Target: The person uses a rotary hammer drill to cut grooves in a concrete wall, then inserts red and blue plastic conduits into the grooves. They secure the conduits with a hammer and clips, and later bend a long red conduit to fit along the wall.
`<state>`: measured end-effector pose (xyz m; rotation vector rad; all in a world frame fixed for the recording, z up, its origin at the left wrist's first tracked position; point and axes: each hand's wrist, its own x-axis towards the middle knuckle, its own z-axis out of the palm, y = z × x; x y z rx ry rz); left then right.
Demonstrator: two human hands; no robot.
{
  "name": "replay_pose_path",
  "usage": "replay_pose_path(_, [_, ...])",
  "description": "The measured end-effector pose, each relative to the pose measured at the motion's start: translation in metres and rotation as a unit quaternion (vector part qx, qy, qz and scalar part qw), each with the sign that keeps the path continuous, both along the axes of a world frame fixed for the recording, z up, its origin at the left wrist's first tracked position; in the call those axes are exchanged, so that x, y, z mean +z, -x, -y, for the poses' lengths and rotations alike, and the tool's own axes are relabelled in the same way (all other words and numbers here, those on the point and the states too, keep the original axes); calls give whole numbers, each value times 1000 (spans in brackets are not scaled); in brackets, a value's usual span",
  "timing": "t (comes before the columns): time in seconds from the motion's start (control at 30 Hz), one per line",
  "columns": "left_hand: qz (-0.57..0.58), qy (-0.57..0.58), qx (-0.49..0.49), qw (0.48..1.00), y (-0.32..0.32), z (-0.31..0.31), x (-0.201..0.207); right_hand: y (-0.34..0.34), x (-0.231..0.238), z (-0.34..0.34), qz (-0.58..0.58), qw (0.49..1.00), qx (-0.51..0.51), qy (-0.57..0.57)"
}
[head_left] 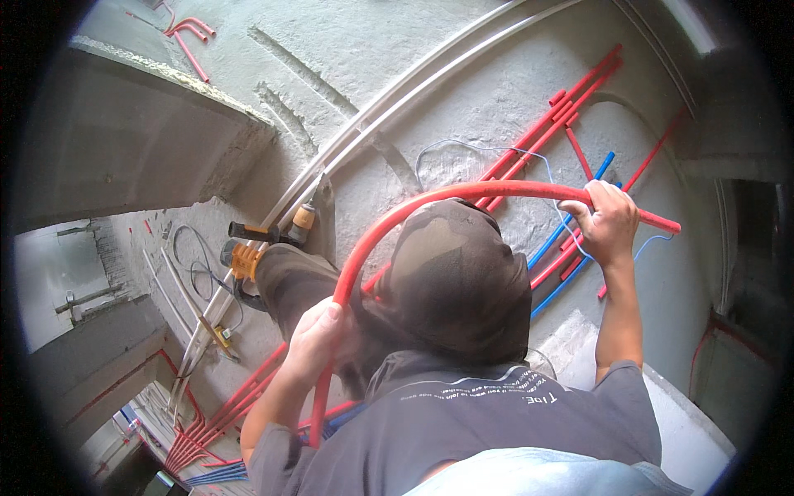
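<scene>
A red plastic conduit pipe (430, 198) bends in a wide arch in front of my raised knee, which is in camouflage trousers. My left hand (316, 332) is closed round the pipe's left part, beside my thigh, and the pipe's lower end runs on below it toward my sleeve. Near the other end, my right hand (612, 217) grips the pipe. A short straight end sticks out to the right past those fingers. Beneath the arch, a thin pale blue cord (484, 149) lies across the floor pipes.
Several straight red pipes (550, 124) and a blue pipe (552, 240) lie on the concrete floor. Two long white pipes (397, 91) cross the floor on the far side. An orange and black power tool (241, 260) stands by my left leg. More red pipes (231, 405) run at the lower left.
</scene>
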<state>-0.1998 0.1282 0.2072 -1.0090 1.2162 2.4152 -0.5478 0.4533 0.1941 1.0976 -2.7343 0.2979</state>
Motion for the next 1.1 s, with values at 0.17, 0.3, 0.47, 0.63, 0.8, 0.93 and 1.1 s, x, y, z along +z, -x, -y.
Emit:
replay_pose_path(0.17, [-8, 24, 22, 999, 1, -24, -5, -24, -7, -6, 11, 998, -64, 5])
replay_pose_path(0.3, [-4, 32, 29, 999, -1, -16, -2, -17, -2, 11, 4, 999, -45, 2])
replay_pose_path(0.47, [7, 55, 68, 996, -19, -29, -1, -15, -4, 35, 0, 999, -38, 5])
replay_pose_path(0.63, [-34, 38, 90, 995, -19, -46, -5, -27, -13, 42, 26, 997, -67, 13])
replay_pose_path(0.8, [-16, 40, 113, 993, -38, -35, 6, -19, -14, 72, 52, 998, -23, 34])
replay_pose_path(0.93, [-24, 41, 154, 987, -49, -53, 9, -24, -18, 89, 38, 998, -15, 40])
replay_pose_path(1.1, [-26, 19, 160, 987, -44, -54, 8, -25, -19, 85, 36, 999, -30, 27])
